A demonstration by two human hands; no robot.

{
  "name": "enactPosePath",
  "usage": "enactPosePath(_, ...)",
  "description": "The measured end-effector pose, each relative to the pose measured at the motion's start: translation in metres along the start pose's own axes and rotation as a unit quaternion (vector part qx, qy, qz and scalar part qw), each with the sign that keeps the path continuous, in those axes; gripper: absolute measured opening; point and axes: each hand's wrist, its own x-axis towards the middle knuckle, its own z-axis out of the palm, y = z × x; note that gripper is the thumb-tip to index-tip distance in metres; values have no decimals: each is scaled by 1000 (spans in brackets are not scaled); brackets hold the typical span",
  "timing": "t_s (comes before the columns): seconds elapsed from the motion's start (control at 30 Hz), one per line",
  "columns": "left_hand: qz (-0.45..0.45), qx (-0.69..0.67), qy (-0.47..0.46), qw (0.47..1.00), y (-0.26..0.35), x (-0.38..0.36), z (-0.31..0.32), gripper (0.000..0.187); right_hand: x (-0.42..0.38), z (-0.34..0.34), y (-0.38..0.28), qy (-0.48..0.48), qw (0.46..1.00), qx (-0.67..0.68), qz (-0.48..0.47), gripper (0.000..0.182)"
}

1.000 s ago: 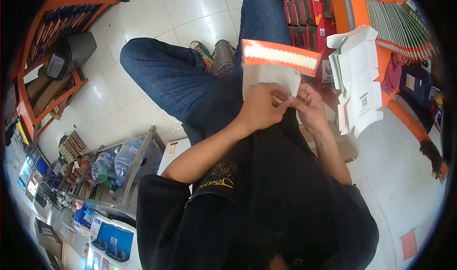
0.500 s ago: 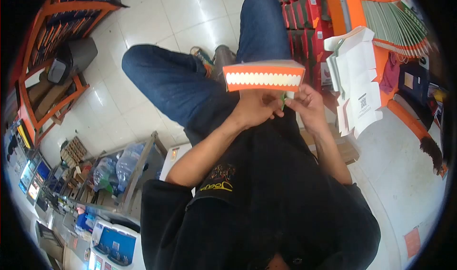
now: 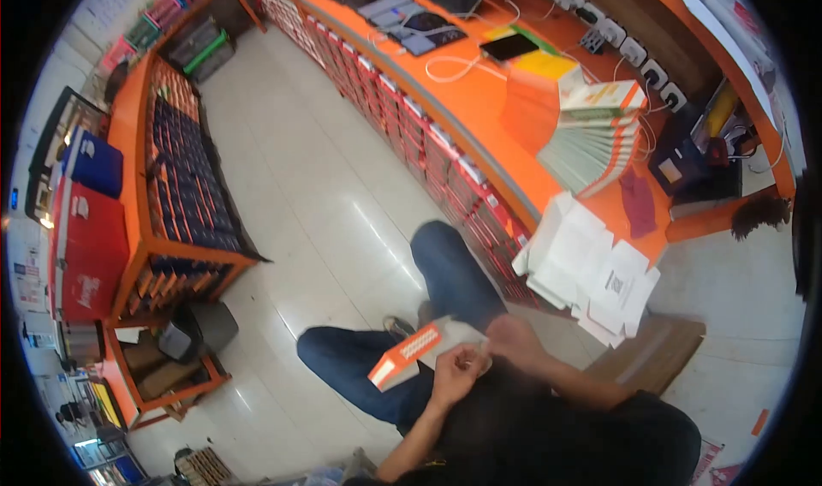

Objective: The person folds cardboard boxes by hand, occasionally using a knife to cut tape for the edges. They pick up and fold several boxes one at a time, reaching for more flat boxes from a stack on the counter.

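One head camera is looking forward and down across a shop floor.

It is sitting high above the lap, so the hands (image 3: 479, 357) and the box (image 3: 411, 353) are showing small at the bottom edge, while the fisheye view is taking in the orange counter (image 3: 479, 135) at the top right and shelves (image 3: 171, 186) on the left.

Orange-white carton (image 3: 417, 351), part-folded, tilted, held over lap.

The carton (image 3: 417, 351) is orange along one side with a row of white marks — its other face pale grey-white. The counter (image 3: 479, 101) is bright orange; the flat sheets (image 3: 591, 268) are white — the jeans (image 3: 360, 362) blue.
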Motion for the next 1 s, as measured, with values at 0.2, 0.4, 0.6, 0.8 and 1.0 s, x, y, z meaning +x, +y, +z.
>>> enactPosePath(0.2,26,201,58,978,54,19,-27,16,37,14,9,-8,998,29,-61,24)
enactPosePath(0.4,75,350,56,932,66,93,-55,19,104,21,-50,18,978,-207,-23,25)
enactPosePath(0.6,102,317,97,938,131,152,-101,20,209,46,-71,-26,982,4,189,26)
enactPosePath(0.8,-6,200,244,949,147,149,-151,23,266,123,-157,-116,943,-306,-60,26)
enactPosePath(1.0,64,105,412,903,185,119,-225,21,303,239,-190,-224,933,-281,-39,37)
